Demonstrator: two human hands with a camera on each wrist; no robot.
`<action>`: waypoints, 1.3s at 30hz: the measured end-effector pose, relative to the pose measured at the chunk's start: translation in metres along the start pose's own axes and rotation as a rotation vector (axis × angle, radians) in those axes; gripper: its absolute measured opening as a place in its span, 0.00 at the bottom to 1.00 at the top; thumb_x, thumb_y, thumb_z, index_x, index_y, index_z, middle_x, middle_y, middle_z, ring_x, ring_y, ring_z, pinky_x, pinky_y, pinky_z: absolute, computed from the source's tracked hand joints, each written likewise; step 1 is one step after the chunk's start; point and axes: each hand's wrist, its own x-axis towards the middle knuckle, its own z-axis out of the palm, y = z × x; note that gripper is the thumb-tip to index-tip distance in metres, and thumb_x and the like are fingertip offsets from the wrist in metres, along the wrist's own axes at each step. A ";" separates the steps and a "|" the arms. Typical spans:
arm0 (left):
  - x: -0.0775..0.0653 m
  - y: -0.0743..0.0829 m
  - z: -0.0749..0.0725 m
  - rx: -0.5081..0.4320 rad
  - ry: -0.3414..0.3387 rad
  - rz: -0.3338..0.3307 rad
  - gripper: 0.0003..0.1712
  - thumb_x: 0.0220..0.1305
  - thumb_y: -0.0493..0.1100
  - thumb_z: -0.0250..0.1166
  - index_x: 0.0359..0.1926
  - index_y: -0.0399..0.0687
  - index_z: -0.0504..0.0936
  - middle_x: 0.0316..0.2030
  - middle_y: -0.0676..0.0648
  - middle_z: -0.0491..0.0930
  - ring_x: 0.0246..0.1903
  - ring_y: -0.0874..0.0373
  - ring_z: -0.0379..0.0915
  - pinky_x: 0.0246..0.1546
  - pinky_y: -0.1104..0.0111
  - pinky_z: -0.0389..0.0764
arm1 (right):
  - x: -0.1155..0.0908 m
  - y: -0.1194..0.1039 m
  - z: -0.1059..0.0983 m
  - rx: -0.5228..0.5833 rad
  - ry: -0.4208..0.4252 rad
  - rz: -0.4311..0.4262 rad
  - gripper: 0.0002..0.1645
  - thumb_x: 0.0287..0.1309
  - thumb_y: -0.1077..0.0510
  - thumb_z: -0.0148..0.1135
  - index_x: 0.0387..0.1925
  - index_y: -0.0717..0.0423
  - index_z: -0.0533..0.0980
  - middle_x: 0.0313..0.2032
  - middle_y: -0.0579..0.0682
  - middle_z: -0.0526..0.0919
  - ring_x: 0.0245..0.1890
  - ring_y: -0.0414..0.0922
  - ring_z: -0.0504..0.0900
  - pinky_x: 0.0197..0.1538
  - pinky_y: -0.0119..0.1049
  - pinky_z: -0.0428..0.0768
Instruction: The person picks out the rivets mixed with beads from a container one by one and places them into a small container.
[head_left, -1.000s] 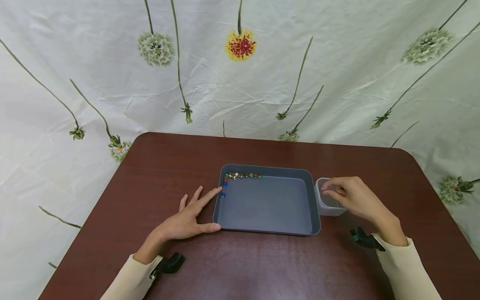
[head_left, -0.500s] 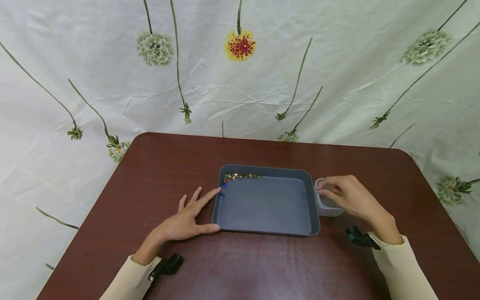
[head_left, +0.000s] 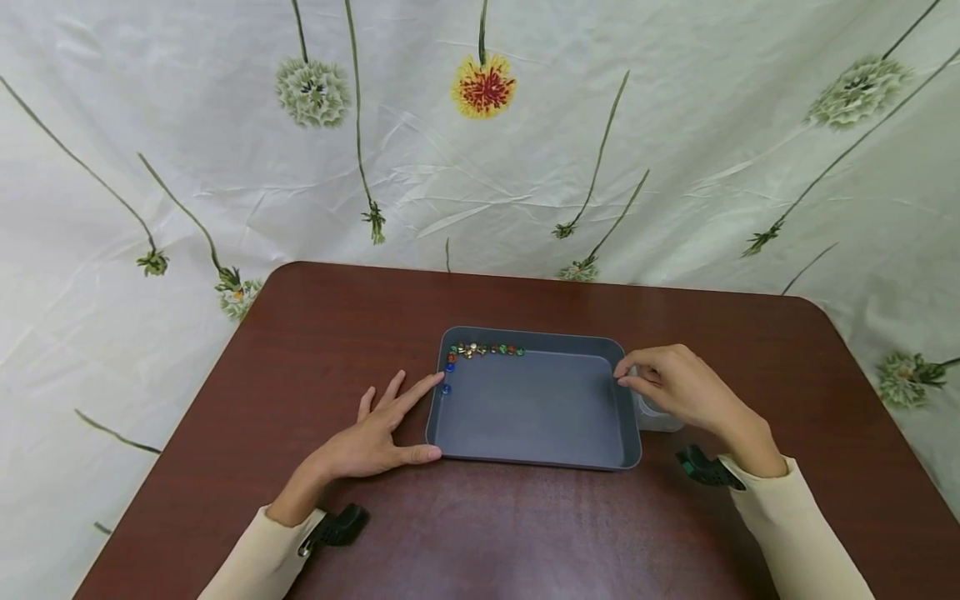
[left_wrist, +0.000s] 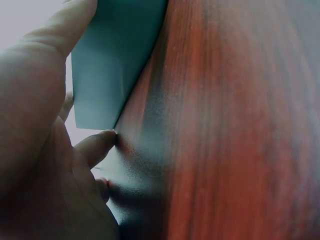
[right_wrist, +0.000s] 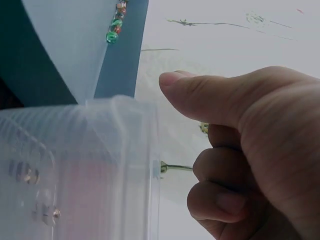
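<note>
A grey rectangular tray [head_left: 525, 460] lies on the table. My left hand [head_left: 367, 442] rests at its left side, fingers spread, thumb at the near left corner and index fingertip at the left rim. Inside, a row of small glassy marbles [head_left: 512, 350] runs along the far wall, with gold-coloured pieces [head_left: 471, 350] among them. Blue marbles [head_left: 446, 388] lie along the left wall. Over the tray's right rim is my right hand [head_left: 678, 387], thumb and index finger drawn together, other fingers curled. I cannot tell whether a small piece is between the fingertips.
A clear plastic container [right_wrist: 120, 165] stands against the tray's right side, partly hidden below my right hand in the head view. Small shiny pieces [right_wrist: 27, 172] show through its wall. A flowered cloth [head_left: 420, 167] hangs behind the dark red wooden table [head_left: 525, 533].
My right hand dips at the container, then moves left to the tray's right rim, its thumb and index finger closer together. My left hand stays in place at the tray.
</note>
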 end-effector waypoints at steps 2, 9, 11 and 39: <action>0.000 0.000 0.000 0.000 -0.002 0.001 0.55 0.61 0.60 0.71 0.80 0.66 0.48 0.79 0.47 0.50 0.78 0.36 0.24 0.67 0.33 0.22 | 0.002 -0.001 0.001 0.004 -0.007 0.002 0.05 0.60 0.62 0.70 0.38 0.54 0.86 0.13 0.33 0.58 0.16 0.29 0.55 0.22 0.27 0.62; 0.001 0.000 0.000 -0.003 -0.001 0.003 0.55 0.61 0.60 0.71 0.80 0.66 0.48 0.79 0.48 0.51 0.78 0.36 0.23 0.67 0.33 0.22 | 0.011 -0.007 0.005 0.000 -0.056 -0.012 0.04 0.61 0.60 0.70 0.38 0.52 0.86 0.13 0.34 0.58 0.16 0.29 0.51 0.22 0.27 0.55; 0.001 0.000 0.000 -0.003 -0.002 0.005 0.55 0.61 0.60 0.71 0.80 0.66 0.48 0.79 0.48 0.51 0.78 0.36 0.23 0.67 0.33 0.22 | 0.014 -0.008 0.005 -0.004 -0.079 -0.006 0.04 0.62 0.59 0.69 0.39 0.52 0.86 0.13 0.35 0.60 0.15 0.29 0.52 0.21 0.27 0.55; 0.000 -0.001 0.000 -0.003 0.005 0.010 0.55 0.61 0.60 0.71 0.80 0.67 0.48 0.79 0.48 0.50 0.78 0.37 0.23 0.66 0.33 0.22 | 0.074 -0.023 0.010 -0.087 -0.213 -0.091 0.05 0.63 0.59 0.68 0.40 0.53 0.86 0.16 0.39 0.73 0.16 0.34 0.62 0.23 0.29 0.64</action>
